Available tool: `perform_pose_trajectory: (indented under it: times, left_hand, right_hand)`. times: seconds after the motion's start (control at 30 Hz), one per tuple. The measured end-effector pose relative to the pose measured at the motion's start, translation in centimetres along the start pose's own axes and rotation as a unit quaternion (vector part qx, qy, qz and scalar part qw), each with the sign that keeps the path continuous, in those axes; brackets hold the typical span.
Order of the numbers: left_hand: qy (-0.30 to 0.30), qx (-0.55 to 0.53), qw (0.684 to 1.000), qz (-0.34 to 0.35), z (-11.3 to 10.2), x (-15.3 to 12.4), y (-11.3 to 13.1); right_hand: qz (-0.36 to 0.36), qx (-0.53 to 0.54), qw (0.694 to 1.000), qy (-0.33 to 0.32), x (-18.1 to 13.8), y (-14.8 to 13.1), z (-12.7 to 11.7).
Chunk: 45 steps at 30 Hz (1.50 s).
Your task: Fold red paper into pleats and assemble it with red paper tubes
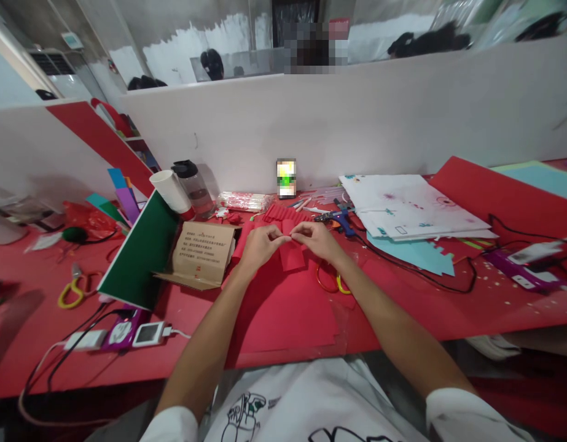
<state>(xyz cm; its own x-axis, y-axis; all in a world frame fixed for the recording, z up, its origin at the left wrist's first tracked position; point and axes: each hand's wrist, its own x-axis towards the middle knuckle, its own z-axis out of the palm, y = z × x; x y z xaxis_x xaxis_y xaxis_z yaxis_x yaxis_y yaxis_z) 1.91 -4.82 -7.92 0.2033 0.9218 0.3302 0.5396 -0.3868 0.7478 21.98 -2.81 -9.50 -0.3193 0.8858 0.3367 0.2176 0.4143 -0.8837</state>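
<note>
Both my hands meet over the middle of the red table (449, 307). My left hand (260, 245) and my right hand (316, 238) each pinch the top edge of a small red paper piece (291, 252), fingers closed on it. The piece hangs down between them, above a larger red sheet (283, 307) lying flat in front of me. More pleated red paper (281, 215) lies just behind my hands. Scissors with red and yellow handles (329, 283) rest beside my right wrist.
An open cardboard box (203, 255) and a green board (140, 255) sit to the left, with a white cup (170, 190) and bottle (195, 184) behind. A blue glue gun (343, 218), white sheets (403, 205), cables and yellow scissors (74, 291) are also around. A white partition closes the back.
</note>
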Motion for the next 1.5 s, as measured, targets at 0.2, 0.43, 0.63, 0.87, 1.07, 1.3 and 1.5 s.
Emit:
perform_pose_trajectory:
  times: [0.2, 0.43, 0.63, 0.87, 1.07, 1.3, 1.5]
  left_hand:
    - [-0.005, -0.014, 0.999, 0.032, 0.0, 0.1, -0.5]
    - [-0.030, -0.085, 0.994, 0.055, 0.4, 0.0, -0.1]
    - [-0.046, -0.129, 0.988, 0.068, 0.7, -0.1, 0.5]
    - [0.026, -0.091, 0.995, 0.033, 0.6, 0.2, 0.0]
    - [0.023, -0.070, 0.997, 0.037, 0.4, 0.3, -0.7]
    - [0.023, -0.052, 0.997, 0.048, 0.1, 0.1, -0.1]
    - [0.007, -0.080, 0.996, 0.038, -0.1, 0.0, 0.4]
  right_hand:
    - [0.014, 0.017, 1.000, 0.018, 0.1, 0.3, 0.2]
    - [0.007, 0.046, 0.998, 0.048, -0.4, -1.4, 0.4]
    - [0.030, 0.096, 0.992, 0.080, -0.6, -1.8, 0.5]
    - [0.044, 0.139, 0.987, 0.064, -0.3, -1.2, 0.7]
    - [-0.040, 0.042, 0.998, 0.036, -0.4, -1.1, 0.3]
    - [-0.061, -0.074, 0.994, 0.052, -0.6, -1.6, -0.1]
    - [-0.065, -0.075, 0.994, 0.043, -0.5, -1.6, -0.3]
